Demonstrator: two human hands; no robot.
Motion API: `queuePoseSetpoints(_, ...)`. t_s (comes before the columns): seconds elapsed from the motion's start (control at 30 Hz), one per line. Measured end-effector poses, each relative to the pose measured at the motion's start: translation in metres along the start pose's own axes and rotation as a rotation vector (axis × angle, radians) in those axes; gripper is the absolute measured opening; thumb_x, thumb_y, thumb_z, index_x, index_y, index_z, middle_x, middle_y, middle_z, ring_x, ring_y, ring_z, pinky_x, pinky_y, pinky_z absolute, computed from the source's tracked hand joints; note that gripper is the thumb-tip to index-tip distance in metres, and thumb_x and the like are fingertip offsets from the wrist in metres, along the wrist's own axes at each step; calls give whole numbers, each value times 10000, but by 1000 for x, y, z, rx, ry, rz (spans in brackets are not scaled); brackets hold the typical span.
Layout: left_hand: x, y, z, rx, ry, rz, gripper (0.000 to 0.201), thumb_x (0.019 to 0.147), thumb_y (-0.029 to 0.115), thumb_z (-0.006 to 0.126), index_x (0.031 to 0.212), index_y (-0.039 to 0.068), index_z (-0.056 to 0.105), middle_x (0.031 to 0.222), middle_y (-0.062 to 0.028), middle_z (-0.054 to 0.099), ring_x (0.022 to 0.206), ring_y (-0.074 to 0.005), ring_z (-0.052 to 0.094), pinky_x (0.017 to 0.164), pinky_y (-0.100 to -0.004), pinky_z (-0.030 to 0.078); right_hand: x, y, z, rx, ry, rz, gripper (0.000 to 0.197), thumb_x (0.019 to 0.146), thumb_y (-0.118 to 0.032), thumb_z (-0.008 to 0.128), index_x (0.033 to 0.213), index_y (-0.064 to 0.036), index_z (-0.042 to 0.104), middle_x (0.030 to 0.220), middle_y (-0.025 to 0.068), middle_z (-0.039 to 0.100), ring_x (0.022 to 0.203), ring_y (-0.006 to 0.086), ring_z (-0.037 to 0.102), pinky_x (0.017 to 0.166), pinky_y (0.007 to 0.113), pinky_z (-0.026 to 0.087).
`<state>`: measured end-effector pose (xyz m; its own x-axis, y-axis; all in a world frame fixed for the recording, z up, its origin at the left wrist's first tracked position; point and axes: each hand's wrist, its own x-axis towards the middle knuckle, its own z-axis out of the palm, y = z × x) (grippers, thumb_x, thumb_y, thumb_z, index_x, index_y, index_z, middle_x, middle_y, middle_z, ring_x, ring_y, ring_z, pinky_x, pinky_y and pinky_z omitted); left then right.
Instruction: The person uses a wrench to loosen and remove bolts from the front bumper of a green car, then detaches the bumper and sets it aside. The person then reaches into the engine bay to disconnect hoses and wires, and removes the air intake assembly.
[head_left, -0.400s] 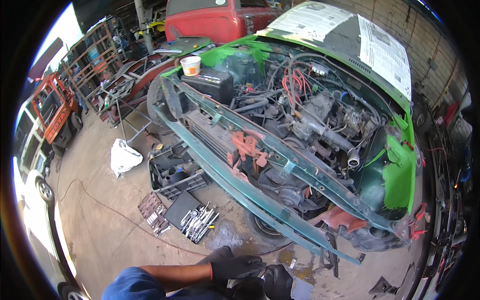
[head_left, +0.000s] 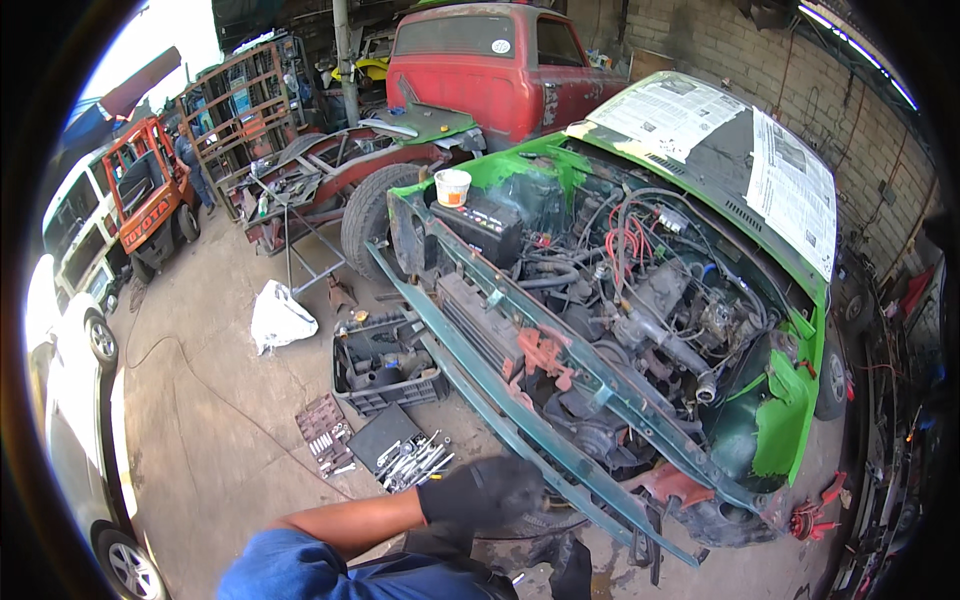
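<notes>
At six o'clock, the black-gloved left hand is showing blurred; cannot tell if open or closed. At half past five, the black-gloved right hand is sitting lower, grip likewise unclear. The long teal metal front bar is passing five o'clock, near both. Loose silver metal wrenches are lying at seven.

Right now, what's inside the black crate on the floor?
The black crate holds a jumble of dark parts, too unclear to identify; anything lying beneath them is covered.
</notes>
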<state>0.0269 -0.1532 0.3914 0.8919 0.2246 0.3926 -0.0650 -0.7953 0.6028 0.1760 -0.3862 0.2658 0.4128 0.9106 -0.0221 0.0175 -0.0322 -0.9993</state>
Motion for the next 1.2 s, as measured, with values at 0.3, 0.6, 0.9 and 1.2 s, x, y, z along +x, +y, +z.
queuePoseSetpoints(0.3, 139, -254, -296, 649, 699, -248, 193, 936, 260, 682, 963, 70, 661, 984, -174, 669, 895, -395, 668, 790, -510, 523, 37, -12, -10, 14, 343, 344, 259, 966, -2, 536, 1189, 6, 666, 1125, 118, 648, 908, 203, 687, 732, 317, 593)
queuePoseSetpoints(0.6, 215, -435, -379, 929, 446, -512, 446, 895, 441, 684, 1154, 78, 706, 1048, -230, 725, 990, -440, 678, 861, -538, 513, 63, -29, 35, 60, 696, 546, 311, 1030, -265, 596, 1153, 12, 670, 876, 107, 699, 817, 195, 701, 763, 344, 561)
queuePoseSetpoints(0.9, 257, -303, -210, 200, 129, -94, 336, 1011, 224, 640, 1280, 22, 627, 1210, -174, 662, 1125, -314, 638, 995, -393, 477, 45, -64, 11, 59, 955, 533, 253, 1054, -211, 587, 1146, 7, 678, 875, 64, 687, 777, 123, 647, 727, 283, 533)
queuePoseSetpoints(1.2, 298, -190, -29, 95, -458, -33, 433, 1003, 394, 626, 1258, 44, 631, 1213, -217, 663, 1157, -391, 637, 988, -460, 505, 106, -128, -96, -385, 690, 296, 274, 1014, -196, 633, 1179, 20, 666, 1003, 115, 718, 857, 166, 686, 796, 317, 542)
